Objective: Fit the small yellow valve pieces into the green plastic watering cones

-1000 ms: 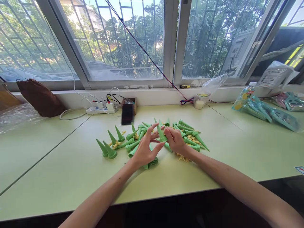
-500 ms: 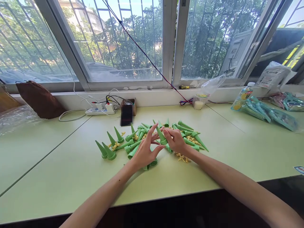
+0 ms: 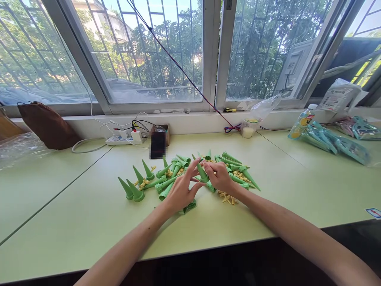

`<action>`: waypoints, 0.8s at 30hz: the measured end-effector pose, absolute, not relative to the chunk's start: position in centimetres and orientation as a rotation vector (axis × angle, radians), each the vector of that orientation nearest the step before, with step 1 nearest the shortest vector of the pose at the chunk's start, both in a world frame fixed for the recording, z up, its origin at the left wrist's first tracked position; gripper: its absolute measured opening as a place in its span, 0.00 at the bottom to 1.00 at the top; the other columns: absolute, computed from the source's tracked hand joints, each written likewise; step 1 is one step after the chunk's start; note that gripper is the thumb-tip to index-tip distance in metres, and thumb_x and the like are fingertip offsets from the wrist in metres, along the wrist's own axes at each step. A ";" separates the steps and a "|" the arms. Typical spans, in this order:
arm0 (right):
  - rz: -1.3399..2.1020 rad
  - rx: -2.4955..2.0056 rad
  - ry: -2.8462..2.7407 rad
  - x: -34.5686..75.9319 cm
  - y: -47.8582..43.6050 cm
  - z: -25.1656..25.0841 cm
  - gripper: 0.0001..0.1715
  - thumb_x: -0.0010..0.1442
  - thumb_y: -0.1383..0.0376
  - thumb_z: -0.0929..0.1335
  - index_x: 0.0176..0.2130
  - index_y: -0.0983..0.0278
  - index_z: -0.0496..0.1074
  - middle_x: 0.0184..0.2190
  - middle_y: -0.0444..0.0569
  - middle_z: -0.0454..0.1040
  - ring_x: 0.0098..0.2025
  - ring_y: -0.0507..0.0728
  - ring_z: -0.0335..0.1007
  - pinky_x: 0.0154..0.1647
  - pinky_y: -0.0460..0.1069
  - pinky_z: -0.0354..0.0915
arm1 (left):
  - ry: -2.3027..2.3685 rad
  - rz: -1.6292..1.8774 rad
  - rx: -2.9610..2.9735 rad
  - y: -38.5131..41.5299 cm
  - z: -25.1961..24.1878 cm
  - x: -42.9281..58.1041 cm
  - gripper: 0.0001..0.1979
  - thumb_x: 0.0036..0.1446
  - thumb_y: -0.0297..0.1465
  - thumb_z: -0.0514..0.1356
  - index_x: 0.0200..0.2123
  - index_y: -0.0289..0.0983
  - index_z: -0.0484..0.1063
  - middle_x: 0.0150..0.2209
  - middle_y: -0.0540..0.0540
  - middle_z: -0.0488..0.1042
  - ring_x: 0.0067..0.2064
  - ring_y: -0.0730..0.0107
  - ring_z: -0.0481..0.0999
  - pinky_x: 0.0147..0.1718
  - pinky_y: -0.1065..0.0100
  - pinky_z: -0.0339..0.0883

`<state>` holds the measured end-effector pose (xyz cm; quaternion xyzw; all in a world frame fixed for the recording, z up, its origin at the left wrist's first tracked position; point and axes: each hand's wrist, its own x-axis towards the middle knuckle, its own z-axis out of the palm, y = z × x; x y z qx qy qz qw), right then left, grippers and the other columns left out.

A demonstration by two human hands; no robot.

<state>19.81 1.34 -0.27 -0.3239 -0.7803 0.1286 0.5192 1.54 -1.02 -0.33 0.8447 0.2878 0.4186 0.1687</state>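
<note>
In the middle of the table, my left hand (image 3: 185, 190) holds a green plastic cone-shaped spike (image 3: 201, 172) between thumb and fingers, its tip up and leaning left. Beside it my right hand (image 3: 220, 176) is closed in a pinch against the spike's side; whatever its fingertips grip is hidden. Around both hands lies a loose pile of green spikes (image 3: 169, 186) with ribbed caps. Small yellow plastic pieces (image 3: 228, 198) are scattered among them, some below my right wrist. To the left several spikes (image 3: 137, 192) stand upright on their caps.
Behind the pile are a small box (image 3: 164, 133), a white power strip (image 3: 123, 139) with cables, and a jar (image 3: 249, 129). A bottle (image 3: 303, 121) and teal plastic packets (image 3: 333, 141) lie at the right, a brown bag (image 3: 49, 125) at the left. The table's front edge (image 3: 208, 251) runs beneath my forearms.
Both hands keep nearly the same pose around the spike. The spike's base has dropped slightly toward my left thumb, and the whole view has shifted a little.
</note>
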 end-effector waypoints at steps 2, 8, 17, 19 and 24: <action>0.295 -0.755 -1.861 19.7 1.3 -0.2 0.30 0.72 0.55 0.55 0.21 0.63 0.61 0.15 0.40 0.55 0.18 0.48 0.48 0.23 0.46 0.51 | 0.803 1.176 2.447 -0.9 -0.3 1.5 0.37 0.65 0.30 0.59 0.71 0.49 0.45 0.63 0.41 0.69 0.58 0.56 0.76 0.47 0.62 0.79; 0.291 -0.768 -1.854 19.5 1.3 -0.1 0.31 0.72 0.53 0.55 0.20 0.62 0.55 0.15 0.39 0.51 0.18 0.48 0.43 0.22 0.47 0.48 | 0.830 1.113 2.447 -1.1 0.1 1.4 0.38 0.65 0.31 0.59 0.72 0.52 0.43 0.65 0.44 0.67 0.55 0.57 0.78 0.48 0.59 0.78; 0.308 -0.759 -1.878 19.5 1.2 -0.1 0.31 0.72 0.51 0.54 0.21 0.62 0.57 0.16 0.39 0.52 0.19 0.49 0.46 0.23 0.47 0.50 | 0.896 1.017 2.142 -1.4 1.0 1.7 0.41 0.61 0.32 0.62 0.72 0.47 0.46 0.57 0.44 0.75 0.57 0.53 0.76 0.48 0.56 0.79; 0.296 -0.749 -1.882 19.5 1.2 -0.1 0.30 0.72 0.52 0.55 0.21 0.61 0.54 0.16 0.39 0.50 0.19 0.48 0.44 0.23 0.47 0.49 | 0.907 0.999 2.119 -1.3 1.0 1.6 0.40 0.60 0.32 0.62 0.72 0.46 0.48 0.57 0.43 0.75 0.57 0.53 0.77 0.49 0.55 0.79; 0.284 -0.772 -1.897 19.5 1.1 -0.1 0.30 0.72 0.52 0.54 0.22 0.61 0.53 0.16 0.38 0.50 0.20 0.48 0.44 0.23 0.47 0.48 | 0.888 1.019 2.112 -1.3 1.0 1.6 0.38 0.60 0.33 0.63 0.70 0.46 0.52 0.54 0.43 0.76 0.57 0.52 0.76 0.48 0.56 0.79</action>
